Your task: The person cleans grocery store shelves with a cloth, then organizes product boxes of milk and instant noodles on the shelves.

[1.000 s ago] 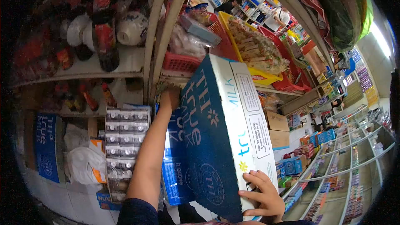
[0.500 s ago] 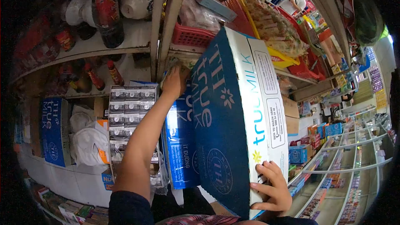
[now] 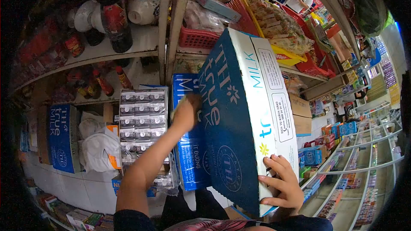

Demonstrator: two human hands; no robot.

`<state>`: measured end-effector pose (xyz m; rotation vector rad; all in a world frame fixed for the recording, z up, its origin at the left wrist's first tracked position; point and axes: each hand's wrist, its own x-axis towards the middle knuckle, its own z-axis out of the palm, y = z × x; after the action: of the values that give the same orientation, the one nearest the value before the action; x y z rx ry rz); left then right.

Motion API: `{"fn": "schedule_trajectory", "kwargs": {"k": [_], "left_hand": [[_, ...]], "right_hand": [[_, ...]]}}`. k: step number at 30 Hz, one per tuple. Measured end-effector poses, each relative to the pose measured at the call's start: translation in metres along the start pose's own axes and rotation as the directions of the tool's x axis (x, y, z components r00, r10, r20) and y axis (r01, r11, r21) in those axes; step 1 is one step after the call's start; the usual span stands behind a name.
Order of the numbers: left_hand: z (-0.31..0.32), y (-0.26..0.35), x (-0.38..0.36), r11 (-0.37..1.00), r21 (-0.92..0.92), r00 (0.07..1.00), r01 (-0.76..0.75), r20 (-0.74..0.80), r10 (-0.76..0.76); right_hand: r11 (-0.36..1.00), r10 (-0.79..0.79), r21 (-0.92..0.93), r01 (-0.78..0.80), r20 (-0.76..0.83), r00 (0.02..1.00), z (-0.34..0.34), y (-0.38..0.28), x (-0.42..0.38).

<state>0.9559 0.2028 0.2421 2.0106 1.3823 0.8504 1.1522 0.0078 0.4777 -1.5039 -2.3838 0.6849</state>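
A large blue and white milk carton box [image 3: 267,102] stands tilted in front of me. My right hand [image 3: 282,184] rests on its lower white side, fingers spread over the edge. To its left is another blue box [image 3: 190,162], partly hidden by the large one. My left hand [image 3: 186,113] is over this blue box, close to the big box's blue side; its fingers are blurred, and something small and pale may be at them. Left of that, a plastic-wrapped pack of small cartons [image 3: 143,122] lies beside my left forearm.
Shelves with bottles [image 3: 116,25] and bowls [image 3: 143,7] rise at the upper left. Red baskets [image 3: 199,37] and a yellow tray [image 3: 289,57] sit above. A blue box [image 3: 63,139] and white bag [image 3: 100,145] are at left. A person [image 3: 302,2] is far off.
My left hand has moved down and slightly right, from the far end of the blue box to over its middle. My right hand stays on the large box. The view has shifted slightly.
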Motion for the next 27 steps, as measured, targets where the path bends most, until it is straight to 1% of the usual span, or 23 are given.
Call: {"fn": "schedule_trajectory", "kwargs": {"k": [1,2,3,4,7,8,9,10,11,12,13,14,15,16,17,18,20,22,23,24,25,26,27], "left_hand": [[-0.01,0.023,-0.02,0.982,-0.051,0.98,0.183,0.085,-0.178],[0.007,0.015,-0.044,0.995,0.015,0.99,0.104,0.095,-0.104],[0.011,0.016,-0.063,0.996,0.063,0.995,-0.057,0.083,0.052],[-0.01,0.04,-0.079,0.995,0.027,0.994,-0.092,0.06,0.09],[0.015,0.021,-0.076,0.994,-0.054,0.996,-0.092,0.008,0.093],[0.004,0.033,-0.062,0.976,-0.146,0.987,0.159,0.046,-0.154],[0.016,0.017,-0.047,0.979,-0.145,0.989,0.143,-0.019,-0.147],[0.018,0.01,-0.024,0.884,-0.248,0.915,0.397,0.026,-0.403],[-0.005,0.01,0.0,0.909,-0.243,0.941,0.339,0.08,-0.33],[0.03,-0.04,0.031,0.95,-0.14,0.951,0.278,-0.102,-0.293],[0.023,-0.041,0.048,0.965,-0.073,0.93,0.251,-0.259,-0.261],[0.007,-0.037,0.066,0.932,-0.121,0.919,0.342,-0.161,-0.359],[0.01,-0.05,0.075,0.932,-0.123,0.919,0.342,-0.161,-0.359],[0.022,-0.069,0.085,0.962,0.137,0.953,0.234,-0.227,-0.2],[0.028,-0.075,0.089,0.91,0.395,0.969,0.124,-0.247,-0.025],[0.037,-0.079,0.09,0.911,0.395,0.969,0.12,-0.245,-0.022],[0.031,-0.059,0.075,0.982,0.184,0.854,0.036,-0.517,0.066],[-0.013,0.0,0.036,0.998,0.018,0.99,-0.057,-0.126,0.059],[0.013,-0.009,0.021,0.993,-0.101,0.98,0.057,-0.186,-0.075],[0.023,-0.011,-0.001,0.999,-0.015,0.988,-0.028,-0.15,0.025],[0.01,0.01,-0.026,0.98,-0.197,0.997,0.019,-0.066,-0.032],[0.016,0.014,-0.047,0.982,-0.188,0.994,-0.021,-0.11,0.0],[0.015,0.014,-0.065,0.981,0.015,0.977,-0.193,-0.085,0.194]], "right_hand": [[1.0,0.002,-0.008,-0.002,0.009,1.0,-0.001,0.0,0.001],[1.0,-0.006,-0.007,0.006,0.004,1.0,-0.001,0.0,0.002],[1.0,-0.002,-0.004,0.002,0.005,1.0,-0.001,0.001,0.002],[1.0,0.007,0.003,-0.007,0.005,1.0,0.0,0.0,0.001],[1.0,0.011,0.002,-0.011,0.005,1.0,-0.002,-0.001,0.002],[1.0,0.012,-0.005,-0.012,0.006,1.0,-0.001,-0.001,0.002],[1.0,0.021,-0.013,-0.021,0.007,1.0,-0.001,-0.001,0.002],[1.0,0.012,0.0,-0.012,0.002,1.0,-0.001,-0.001,0.002],[1.0,0.006,0.012,-0.005,-0.006,1.0,-0.001,-0.002,0.002],[1.0,-0.002,0.015,0.002,-0.007,1.0,-0.001,-0.001,0.003],[1.0,0.0,0.004,0.0,-0.009,1.0,0.0,0.0,0.003],[1.0,-0.01,0.006,0.01,-0.012,1.0,-0.001,0.001,0.002],[1.0,-0.018,0.015,0.018,-0.016,1.0,0.0,0.001,0.002],[1.0,-0.025,0.015,0.025,-0.021,0.999,0.001,0.002,0.002],[1.0,-0.024,0.012,0.024,-0.023,0.999,0.001,0.002,0.002],[0.999,-0.029,0.012,0.03,-0.023,0.999,0.001,0.002,0.002],[0.999,-0.029,0.018,0.03,-0.022,0.999,0.0,0.001,0.002],[0.999,-0.049,-0.001,0.049,-0.01,0.999,-0.001,0.001,0.003],[0.999,-0.054,0.003,0.054,-0.013,0.998,-0.001,0.0,0.002],[0.998,-0.055,-0.006,0.055,-0.011,0.998,-0.001,0.0,0.002],[0.998,-0.058,-0.019,0.057,-0.009,0.998,-0.001,0.0,0.002],[0.998,-0.063,-0.018,0.062,-0.014,0.998,-0.001,-0.001,0.002],[0.998,-0.061,-0.023,0.061,-0.013,0.998,-0.001,-0.001,0.003]]}}
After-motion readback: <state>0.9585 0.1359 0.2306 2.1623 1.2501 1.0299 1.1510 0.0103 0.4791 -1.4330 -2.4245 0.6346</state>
